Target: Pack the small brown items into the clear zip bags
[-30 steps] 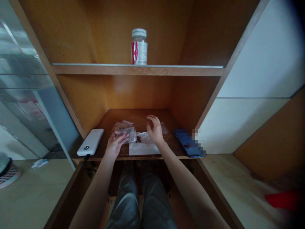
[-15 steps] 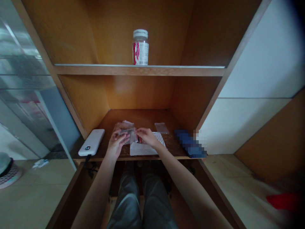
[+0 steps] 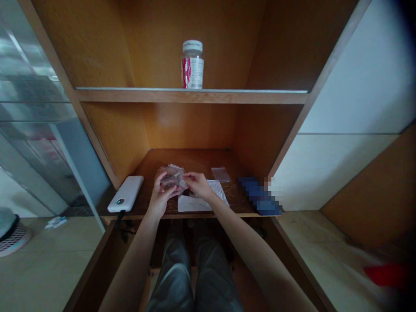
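Note:
Between my hands is a small clear plastic bag [image 3: 175,184], with something dark showing in or behind it. My left hand [image 3: 160,193] grips the bag's left side between thumb and fingers. The fingertips of my right hand [image 3: 199,184] pinch its right edge. Behind the bag, more clear bags [image 3: 175,167] lie on the wooden shelf. A white sheet or pouch [image 3: 195,204] with a bubbly-looking part lies under my right wrist. Further back on the right, a single flat clear zip bag [image 3: 221,174] rests on the wood.
A white power bank [image 3: 126,194] with a black cable lies on the shelf's left. On the right lies a dark blue item [image 3: 260,195], partly pixelated. A white-capped bottle [image 3: 193,65] stands on the upper shelf [image 3: 195,96]. An open drawer [image 3: 87,260] surrounds my legs below.
The bag in my hands has turned and spread to face me more, and its dark contents or backing show more. Both hands stay at nearly the same place.

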A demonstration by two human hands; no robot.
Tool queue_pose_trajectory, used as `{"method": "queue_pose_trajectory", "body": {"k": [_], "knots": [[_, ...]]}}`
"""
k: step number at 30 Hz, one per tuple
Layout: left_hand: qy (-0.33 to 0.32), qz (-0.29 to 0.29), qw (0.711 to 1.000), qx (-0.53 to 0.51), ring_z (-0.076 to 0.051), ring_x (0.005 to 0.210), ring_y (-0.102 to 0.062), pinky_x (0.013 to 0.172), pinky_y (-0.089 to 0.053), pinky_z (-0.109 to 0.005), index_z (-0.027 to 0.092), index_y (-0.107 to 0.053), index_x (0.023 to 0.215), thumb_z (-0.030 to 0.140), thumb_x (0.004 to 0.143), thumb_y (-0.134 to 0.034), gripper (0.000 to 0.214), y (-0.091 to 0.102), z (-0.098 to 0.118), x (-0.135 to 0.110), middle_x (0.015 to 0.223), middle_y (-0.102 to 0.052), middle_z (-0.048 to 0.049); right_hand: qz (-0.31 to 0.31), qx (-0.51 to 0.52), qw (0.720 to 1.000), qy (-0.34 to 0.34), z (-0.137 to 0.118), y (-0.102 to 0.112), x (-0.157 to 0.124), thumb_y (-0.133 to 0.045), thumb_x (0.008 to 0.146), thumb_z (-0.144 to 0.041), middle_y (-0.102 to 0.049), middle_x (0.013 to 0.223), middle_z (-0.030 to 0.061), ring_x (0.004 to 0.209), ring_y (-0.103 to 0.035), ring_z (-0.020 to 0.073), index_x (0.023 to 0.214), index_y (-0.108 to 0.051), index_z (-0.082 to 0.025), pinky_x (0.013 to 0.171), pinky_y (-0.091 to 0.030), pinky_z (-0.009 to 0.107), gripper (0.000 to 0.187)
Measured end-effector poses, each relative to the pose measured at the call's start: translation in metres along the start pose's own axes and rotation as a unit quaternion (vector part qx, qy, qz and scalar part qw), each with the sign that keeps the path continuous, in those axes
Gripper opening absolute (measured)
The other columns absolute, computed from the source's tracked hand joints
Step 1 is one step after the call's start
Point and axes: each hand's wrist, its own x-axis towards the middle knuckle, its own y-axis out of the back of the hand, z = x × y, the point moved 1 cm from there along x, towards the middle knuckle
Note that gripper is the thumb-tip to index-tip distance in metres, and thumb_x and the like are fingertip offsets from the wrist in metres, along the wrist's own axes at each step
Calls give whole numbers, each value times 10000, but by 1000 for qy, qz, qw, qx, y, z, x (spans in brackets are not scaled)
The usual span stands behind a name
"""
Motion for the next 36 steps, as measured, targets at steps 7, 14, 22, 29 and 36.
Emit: {"method": "queue_pose_trajectory", "body": {"k": [7,14,22,29,36], "knots": [[-11,5,1000,12,-166,738,-644,707,-505,-344,283,-337,1233,192,648,-658,674,2,-1,0,900,-628,-26,-34,-40,999,7,-2,3,14,-560,719,-360,-533,505,-36,457,-453,72,679,-630,-155,446,-345,190,220],[0,-5,1000,2,-189,829,-633,737,-499,-365,293,-416,1168,194,641,-651,586,3,-1,0,1035,-608,-53,53,-70,992,88,15,-2,-2,-480,791,-300,-644,841,45,709,-573,122,932,-616,-158,657,-443,241,242],[1,7,999,33,-192,800,-613,765,-498,-360,137,-674,695,221,600,-668,127,3,-5,-1,832,-656,-63,61,-230,960,144,18,-12,-23,-469,806,-282,-655,820,43,647,-569,127,1024,-592,-188,614,-441,237,267],[10,20,1000,13,-185,787,-615,708,-497,-321,145,-683,658,222,584,-675,107,1,-2,-1,846,-672,-64,4,-281,938,201,8,-14,-31,-510,751,-176,-665,928,41,709,-598,138,1118,-568,-206,677,-457,255,373],[21,11,1000,-1,-160,771,-601,718,-508,-328,127,-667,700,238,593,-708,160,1,-6,1,834,-656,-57,-5,-272,939,211,7,-13,-30,-446,802,-173,-649,1019,60,862,-608,157,1119,-573,-205,778,-456,274,343]]}}
